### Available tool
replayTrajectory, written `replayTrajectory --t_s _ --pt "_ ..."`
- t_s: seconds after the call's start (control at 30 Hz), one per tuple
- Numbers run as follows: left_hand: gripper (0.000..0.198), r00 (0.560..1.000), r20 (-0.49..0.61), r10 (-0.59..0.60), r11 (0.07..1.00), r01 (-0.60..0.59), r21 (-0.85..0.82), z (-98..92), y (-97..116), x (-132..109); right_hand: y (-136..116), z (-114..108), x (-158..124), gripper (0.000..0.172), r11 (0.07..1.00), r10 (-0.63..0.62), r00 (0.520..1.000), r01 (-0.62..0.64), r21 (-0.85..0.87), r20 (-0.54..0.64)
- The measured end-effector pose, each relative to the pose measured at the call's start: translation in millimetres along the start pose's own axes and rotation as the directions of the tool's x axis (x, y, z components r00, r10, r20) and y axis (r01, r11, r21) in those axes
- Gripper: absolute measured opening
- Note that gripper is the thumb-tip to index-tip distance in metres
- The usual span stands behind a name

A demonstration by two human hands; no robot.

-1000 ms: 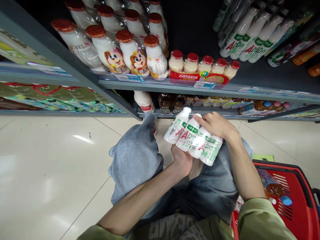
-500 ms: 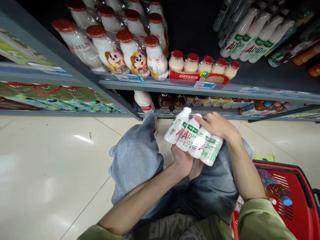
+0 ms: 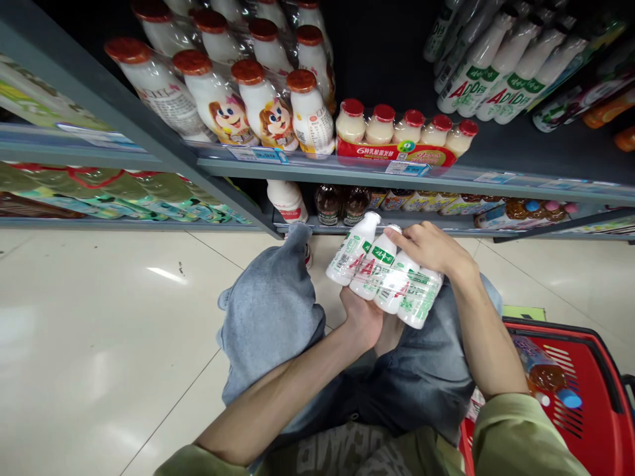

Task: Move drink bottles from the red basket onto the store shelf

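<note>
Above my lap is a shrink-wrapped pack of white milk drink bottles (image 3: 384,271) with green and red "AD" labels, tilted with its caps toward the shelf. My left hand (image 3: 361,314) supports it from below, at the bottle bases, its fingers hidden behind the pack. Over the upper right end, my right hand (image 3: 426,246) grips near the caps, its fingers curled around the bottle necks. Both hands hold this one pack.
Ahead stands a grey shelf (image 3: 307,170) with red-capped white bottles (image 3: 270,109), a red-sleeved pack of small yogurt drinks (image 3: 397,153) and similar AD bottles (image 3: 496,79). A red shopping basket (image 3: 590,370) containing a drink bottle (image 3: 548,377) sits at my right. My knees (image 3: 270,317) flank the pack.
</note>
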State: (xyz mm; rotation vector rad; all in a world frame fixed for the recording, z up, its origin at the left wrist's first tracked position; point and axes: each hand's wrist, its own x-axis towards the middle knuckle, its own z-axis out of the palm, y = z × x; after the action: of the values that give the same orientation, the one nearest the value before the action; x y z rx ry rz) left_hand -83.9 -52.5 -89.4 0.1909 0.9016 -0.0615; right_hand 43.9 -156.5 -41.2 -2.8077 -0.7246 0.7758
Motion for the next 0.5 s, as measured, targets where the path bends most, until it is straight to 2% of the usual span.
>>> replayTrajectory --t_s 0.37,0.5 --pt "0.040 1.000 -0.027 0.011 1.000 -0.011 0.005 2.3 1.4 -2.6 0.4 -0.1 0.2 0.072 1.000 0.005 1.000 -0.004 -0.008 0.012" --pt "0.038 0.996 -0.051 0.072 0.997 -0.072 -0.001 3.7 3.3 -0.7 -0.6 3.0 2.0 0.072 1.000 0.012 0.999 -0.012 -0.006 -0.045"
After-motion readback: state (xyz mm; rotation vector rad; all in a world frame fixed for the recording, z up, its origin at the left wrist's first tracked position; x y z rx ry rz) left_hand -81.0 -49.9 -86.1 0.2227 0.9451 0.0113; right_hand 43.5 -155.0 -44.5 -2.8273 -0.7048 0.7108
